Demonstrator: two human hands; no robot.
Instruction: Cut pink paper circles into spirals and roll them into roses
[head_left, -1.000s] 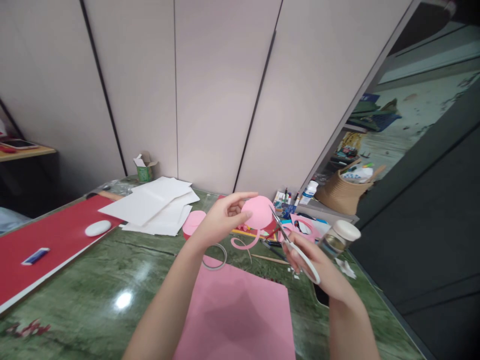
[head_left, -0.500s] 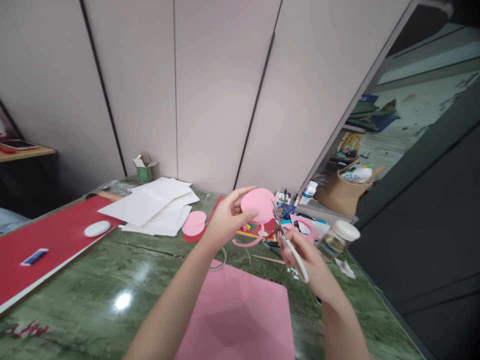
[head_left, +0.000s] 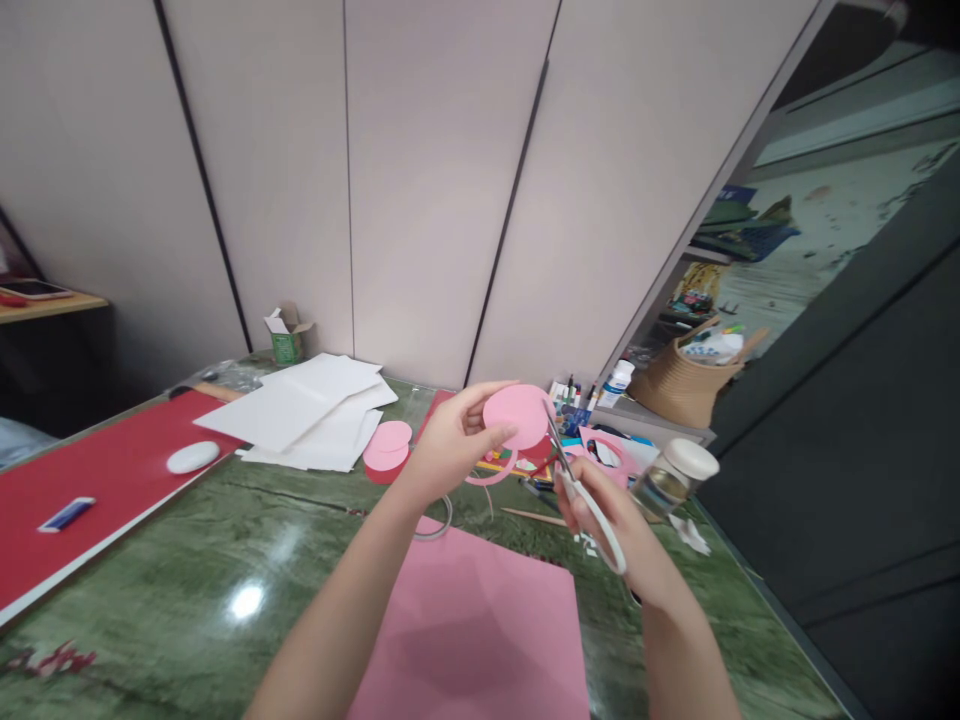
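Observation:
My left hand (head_left: 457, 435) pinches a round piece of pink paper (head_left: 517, 412) by its left side, thumb in front and fingers behind. From the round's lower edge hangs a curled pink strip (head_left: 491, 477). In my right hand (head_left: 604, 505) is a pair of white-handled scissors (head_left: 600, 520), its blades pointing up and left at the round's right edge. Whether the blades are fully closed is too small to tell. Below both hands a large pink sheet (head_left: 480, 620) lies on the green marbled table (head_left: 262, 660).
Left of my hands lie pink and red paper rounds (head_left: 388, 447), white sheets (head_left: 307, 410) and a red board (head_left: 112, 480) with a white oval object (head_left: 193, 458). On the right are a lidded jar (head_left: 675, 475), a pink cut-out sheet (head_left: 607, 455), a wooden stick (head_left: 534, 517) and pens (head_left: 574, 395).
The pink round has turned slightly and sits a little lower. The curled strip has swung left, nearer my left hand. The scissors' handles have shifted slightly down and right.

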